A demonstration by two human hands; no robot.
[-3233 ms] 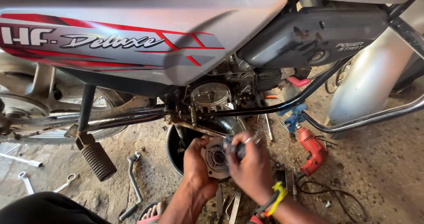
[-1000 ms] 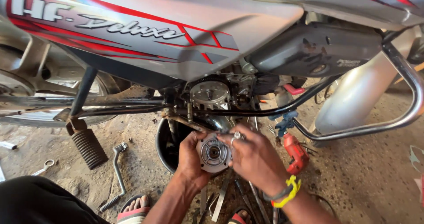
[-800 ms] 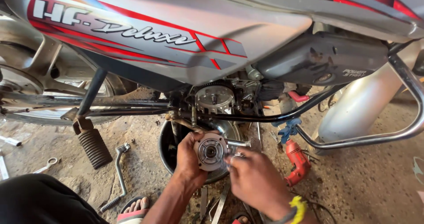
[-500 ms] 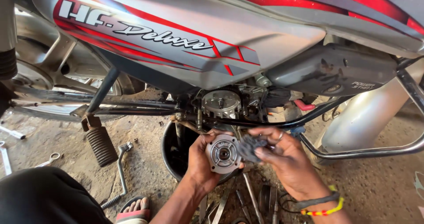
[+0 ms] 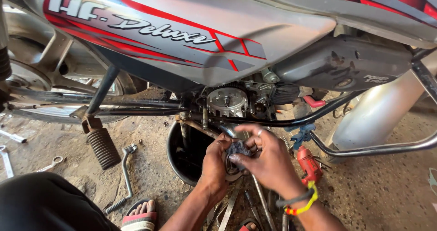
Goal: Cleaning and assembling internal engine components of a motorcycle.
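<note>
a dusty concrete floor [image 5: 378, 185] lies under a silver and red motorcycle [image 5: 205, 40], its engine side opened up. below the exposed clutch housing [image 5: 226, 101], the round metal hub part [image 5: 233, 166] sits low in the middle of the view, its flat face turned toward the camera and its axis pointing roughly at the viewer. the left hand [image 5: 215, 165] cups it from the left, fingers curled around its rim. the right hand [image 5: 268, 160] comes from the right and is the nearer one to its face, fingertips pinched on a dark grey wad of rag [image 5: 237, 149] pressed over the hub. a black basin [image 5: 184, 151] stands just behind. half a second ago the hub's face showed bare beside the rag; now the rag covers most of it, and the hands sit a little lower.
</note>
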